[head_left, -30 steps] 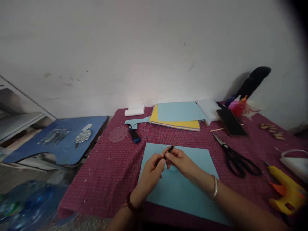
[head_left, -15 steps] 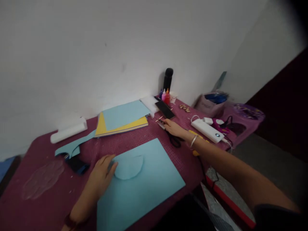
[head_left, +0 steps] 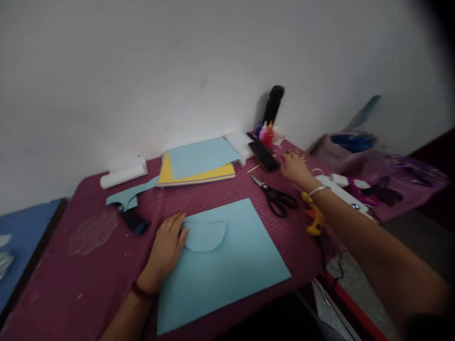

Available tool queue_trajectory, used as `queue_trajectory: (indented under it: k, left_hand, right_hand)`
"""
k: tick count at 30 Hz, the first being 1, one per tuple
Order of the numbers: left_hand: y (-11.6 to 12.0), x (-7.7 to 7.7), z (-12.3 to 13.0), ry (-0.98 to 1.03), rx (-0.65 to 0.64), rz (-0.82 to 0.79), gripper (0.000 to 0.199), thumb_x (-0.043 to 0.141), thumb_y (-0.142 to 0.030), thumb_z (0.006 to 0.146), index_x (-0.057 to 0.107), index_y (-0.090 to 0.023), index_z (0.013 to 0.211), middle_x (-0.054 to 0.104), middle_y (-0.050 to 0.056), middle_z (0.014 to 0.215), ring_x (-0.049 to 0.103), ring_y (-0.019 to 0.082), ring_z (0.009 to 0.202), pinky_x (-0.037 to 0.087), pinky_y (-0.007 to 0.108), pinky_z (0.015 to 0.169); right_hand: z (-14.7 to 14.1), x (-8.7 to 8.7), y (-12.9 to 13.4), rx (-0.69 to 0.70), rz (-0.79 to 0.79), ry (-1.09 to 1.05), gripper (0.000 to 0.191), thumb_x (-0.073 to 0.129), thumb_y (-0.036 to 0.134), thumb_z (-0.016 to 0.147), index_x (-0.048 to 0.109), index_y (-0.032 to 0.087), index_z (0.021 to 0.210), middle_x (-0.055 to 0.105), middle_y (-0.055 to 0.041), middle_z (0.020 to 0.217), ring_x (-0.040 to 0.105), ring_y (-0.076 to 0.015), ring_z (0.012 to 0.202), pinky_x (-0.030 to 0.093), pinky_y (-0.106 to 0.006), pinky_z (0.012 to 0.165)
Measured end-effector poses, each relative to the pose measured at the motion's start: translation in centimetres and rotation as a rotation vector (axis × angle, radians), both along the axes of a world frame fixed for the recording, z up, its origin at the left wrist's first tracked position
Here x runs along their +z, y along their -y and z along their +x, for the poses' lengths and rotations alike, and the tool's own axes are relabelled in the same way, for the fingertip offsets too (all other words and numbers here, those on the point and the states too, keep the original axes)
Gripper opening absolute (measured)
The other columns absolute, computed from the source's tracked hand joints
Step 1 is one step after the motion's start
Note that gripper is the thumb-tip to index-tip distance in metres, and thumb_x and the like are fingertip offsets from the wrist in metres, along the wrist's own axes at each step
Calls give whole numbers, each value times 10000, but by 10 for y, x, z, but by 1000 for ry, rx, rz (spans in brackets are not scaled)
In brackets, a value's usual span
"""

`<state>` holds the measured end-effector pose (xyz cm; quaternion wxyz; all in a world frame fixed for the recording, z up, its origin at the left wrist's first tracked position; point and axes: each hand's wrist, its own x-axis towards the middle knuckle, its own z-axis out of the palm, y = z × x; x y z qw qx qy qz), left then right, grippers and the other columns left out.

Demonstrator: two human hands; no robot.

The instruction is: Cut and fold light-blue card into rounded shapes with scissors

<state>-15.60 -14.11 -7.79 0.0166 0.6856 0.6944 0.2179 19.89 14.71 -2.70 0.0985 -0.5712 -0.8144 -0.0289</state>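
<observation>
My left hand [head_left: 167, 246] lies with fingers extended on a light blue sheet [head_left: 227, 293], its fingertips at the left end of a blue half-round paper piece [head_left: 204, 236]. On the right, my right hand [head_left: 295, 169] reaches over the table beside several small tan pieces [head_left: 296, 154]; its fingers look loosely bent and apart, slightly blurred, with nothing visible in them. Black-handled scissors [head_left: 275, 196] lie free between the sheet and my right forearm. Just left of my right hand is a black phone-like slab [head_left: 263, 155].
A yellow glue gun [head_left: 314, 215] lies under my right wrist, near a white power bank [head_left: 332, 187]. Stacked yellow and blue sheets [head_left: 202, 158], a white roll [head_left: 122, 175], blue offcuts [head_left: 131, 194], small colored bottles [head_left: 267, 135] and a black flask [head_left: 273, 104] stand or lie toward the wall.
My right hand has left the scissors and moved right, toward the small tan pieces. My left hand stays by the half-round piece. The camera view has shifted left.
</observation>
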Motion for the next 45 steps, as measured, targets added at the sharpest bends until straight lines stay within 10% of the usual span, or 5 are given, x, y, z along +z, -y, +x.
queue_trajectory:
  k: [6,9,18,27,45]
  left_hand:
    - [1,5,2,125,11,-6,488,424,-384,924,436,-165,1360,533,143,1318,461,272,1233,350,487,1054]
    - [4,6,2,189,-24,-2,445,387,-336,943,445,-168,1351,567,133,1269,503,246,1180,382,458,1021]
    - [8,8,0,385,-11,43,379,327,-289,970,507,-168,1281,645,84,1092,568,192,1032,426,396,948]
    - [11,10,1,479,42,43,364,359,-323,961,589,-162,1193,668,84,1064,601,193,981,449,369,903]
    - [3,13,-5,373,-289,-36,616,785,-528,607,636,-213,1115,656,75,1016,590,251,970,458,424,862]
  right_hand:
    - [-79,9,116,805,-222,-262,420,496,190,868,518,181,1287,589,-116,1208,531,-259,1132,399,-417,996]
    - [-111,7,165,951,-358,-251,493,567,218,853,481,220,1338,593,-118,1198,566,-264,1076,436,-431,945]
    - [-136,-26,186,994,-336,-197,866,771,433,687,379,213,1427,438,-182,1415,379,-383,1293,341,-547,1024]
    - [-134,-36,171,1034,-409,-257,749,721,342,761,381,252,1423,514,-95,1351,419,-295,1253,352,-475,1042]
    - [-137,-34,166,1028,-415,-352,369,487,360,939,559,175,1249,594,-109,1237,502,-252,1174,386,-450,1013]
